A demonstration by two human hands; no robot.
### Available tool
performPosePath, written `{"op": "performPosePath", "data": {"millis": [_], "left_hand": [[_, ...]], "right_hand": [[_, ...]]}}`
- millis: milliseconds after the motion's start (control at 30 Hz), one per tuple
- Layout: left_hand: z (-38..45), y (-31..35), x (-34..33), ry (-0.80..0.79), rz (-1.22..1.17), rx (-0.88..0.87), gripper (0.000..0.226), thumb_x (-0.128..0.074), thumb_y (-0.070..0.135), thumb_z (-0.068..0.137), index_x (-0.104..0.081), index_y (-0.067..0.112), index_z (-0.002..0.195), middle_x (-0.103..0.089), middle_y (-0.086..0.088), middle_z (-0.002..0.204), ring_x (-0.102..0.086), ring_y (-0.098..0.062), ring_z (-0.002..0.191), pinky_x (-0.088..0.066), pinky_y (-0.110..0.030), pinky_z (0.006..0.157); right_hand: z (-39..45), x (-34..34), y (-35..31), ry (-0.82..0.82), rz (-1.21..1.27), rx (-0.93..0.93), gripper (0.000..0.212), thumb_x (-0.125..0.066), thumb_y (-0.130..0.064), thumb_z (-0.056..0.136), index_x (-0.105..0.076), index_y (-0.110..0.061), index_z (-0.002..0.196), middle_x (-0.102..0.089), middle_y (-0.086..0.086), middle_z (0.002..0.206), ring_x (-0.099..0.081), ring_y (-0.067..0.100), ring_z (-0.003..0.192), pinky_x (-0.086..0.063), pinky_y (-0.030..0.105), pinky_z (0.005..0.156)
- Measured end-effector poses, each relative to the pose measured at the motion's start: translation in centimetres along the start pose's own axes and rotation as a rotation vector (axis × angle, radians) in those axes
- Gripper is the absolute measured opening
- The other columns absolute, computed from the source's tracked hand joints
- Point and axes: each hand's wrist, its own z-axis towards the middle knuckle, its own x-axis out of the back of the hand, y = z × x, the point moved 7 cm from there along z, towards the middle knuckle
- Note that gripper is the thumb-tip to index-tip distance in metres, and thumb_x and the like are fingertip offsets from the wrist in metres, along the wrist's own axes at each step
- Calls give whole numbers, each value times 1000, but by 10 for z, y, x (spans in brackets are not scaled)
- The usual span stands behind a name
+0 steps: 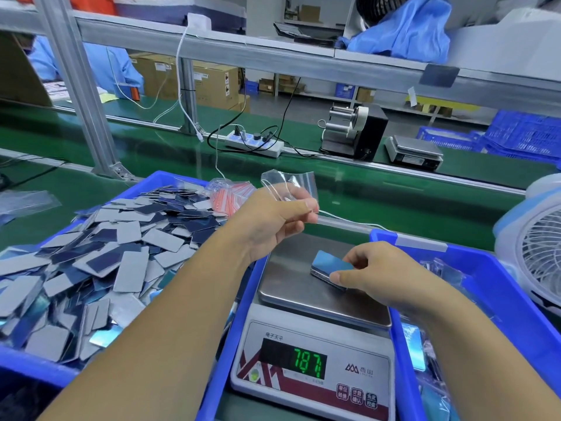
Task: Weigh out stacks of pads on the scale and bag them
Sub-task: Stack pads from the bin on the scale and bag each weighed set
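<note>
Nearest to us sits the scale [312, 357], its green display reading 787, with our two bare forearms reaching over it. Our right hand [373, 273] pinches a small stack of pads [329, 268] between thumb and fingers; the stack, blue and shiny on top, rests on the steel weighing pan [291, 287], toward its right side. Our left hand [273, 218] is raised above the far edge of the pan and grips a clear plastic bag [288, 185] between thumb and fingers, the bag standing up out of the hand, crumpled and open-looking at the top.

To the left, a blue bin [33, 364] holds a loose heap of pads [100, 253], some grey side up, some dark blue. A bundle of red-striped bags [229, 194] lies at the bin's far corner. Another blue bin [491, 287] stands on the right, beside a white fan [534, 247]. Across the green belt [379, 189] we see a power strip [256, 142], a label dispenser [355, 130] and a second scale [414, 151].
</note>
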Motion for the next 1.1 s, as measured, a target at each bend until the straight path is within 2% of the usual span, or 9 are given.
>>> {"op": "performPosePath", "data": {"millis": [133, 267, 333, 500, 600, 767, 900, 1000, 1100], "left_hand": [[-2, -3, -4, -33, 126, 16, 13, -71, 4, 88, -64, 14, 90, -72, -1, 74, -70, -10, 66, -50, -15, 50], [2, -7, -2, -27, 255, 14, 9, -72, 7, 89, -73, 16, 87, -70, 1, 71, -65, -7, 59, -49, -16, 50], [3, -8, 1, -4, 320, 0, 8, -72, 8, 90, -72, 13, 84, -67, 1, 67, -59, -5, 55, -48, -15, 50], [5, -6, 3, 19, 380, -22, 18, -69, 13, 93, -67, 13, 75, -61, 6, 59, -46, -3, 46, -40, -13, 44], [4, -7, 2, 11, 374, -9, 31, -70, 20, 93, -67, 19, 62, -55, 6, 57, -40, -4, 44, -34, -12, 41], [2, -8, 4, 110, 468, 28, 38, -71, 43, 90, -61, 13, 69, -49, 7, 54, -38, -7, 45, -33, -16, 42], [-1, -8, -5, 27, 538, 6, 29, -69, 30, 94, -63, 12, 72, -55, 7, 54, -44, -6, 45, -36, -15, 42], [-2, -11, -8, -11, 537, 2, 11, -69, 17, 93, -67, 8, 87, -59, 4, 59, -50, -5, 50, -40, -16, 45], [-3, -10, -11, -24, 527, -21, 12, -67, 10, 94, -65, 2, 101, -61, 4, 62, -51, -5, 51, -41, -17, 46]], "right_hand": [[1, -2, 0, -21, 28, -7, 24, -80, -41, 75, -67, -23, 83, -69, -7, 72, -59, 10, 64, -44, 27, 59], [0, -5, -3, -12, 38, 63, 28, -83, -38, 70, -60, -26, 80, -65, -16, 63, -54, -2, 51, -42, 22, 53], [0, -4, -4, 4, 42, 90, 30, -85, -36, 67, -59, -27, 79, -65, -15, 65, -53, -2, 50, -43, 23, 53], [1, -4, -4, 0, 134, 90, 30, -88, -28, 67, -63, -28, 83, -62, -14, 68, -53, -3, 52, -45, 21, 57], [0, -7, -5, -42, 149, 68, 28, -87, -25, 70, -68, -29, 89, -66, -13, 71, -59, 1, 57, -49, 24, 61], [-8, -12, -12, -102, 153, 94, 15, -80, -15, 75, -69, -22, 81, -72, -5, 65, -64, 10, 50, -48, 24, 47], [-6, -9, -15, 1, 14, 160, 20, -80, -22, 72, -64, -31, 80, -70, -14, 71, -61, 0, 58, -46, 21, 57], [-1, -2, -14, 149, -54, 186, 24, -79, -23, 72, -60, -34, 79, -63, -19, 74, -55, -7, 67, -37, 10, 54], [2, -5, -11, 136, -77, 186, 26, -77, -23, 74, -56, -37, 79, -61, -22, 80, -54, -6, 72, -36, 13, 57]]}}
